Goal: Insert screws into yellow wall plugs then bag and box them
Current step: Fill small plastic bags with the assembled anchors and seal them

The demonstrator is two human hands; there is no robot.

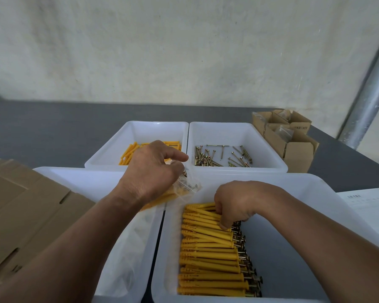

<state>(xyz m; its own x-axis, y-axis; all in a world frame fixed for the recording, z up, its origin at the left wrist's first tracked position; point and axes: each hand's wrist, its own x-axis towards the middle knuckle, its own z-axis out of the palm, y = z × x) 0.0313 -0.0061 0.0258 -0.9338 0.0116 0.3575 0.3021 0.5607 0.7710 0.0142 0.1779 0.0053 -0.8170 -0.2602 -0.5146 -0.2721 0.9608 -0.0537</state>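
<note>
My left hand (150, 169) holds a clear plastic bag (185, 187) with yellow plugs and screws inside, above the near left tray (92, 182). My right hand (234, 204) reaches into the near right tray (311, 189) and pinches assembled yellow wall plugs (208, 256), which lie in a neat row with screw heads pointing right. At the far left a tray (140, 130) holds loose yellow plugs (128, 154). The far right tray (260, 136) holds loose screws (219, 157).
Flattened cardboard boxes (24, 211) lie at the left. Several open small cardboard boxes (289, 138) with bags inside stand at the back right. A white paper sheet (368, 206) lies at the right. More clear bags (127, 254) lie in the near left tray. A metal pole (368, 90) rises at the right.
</note>
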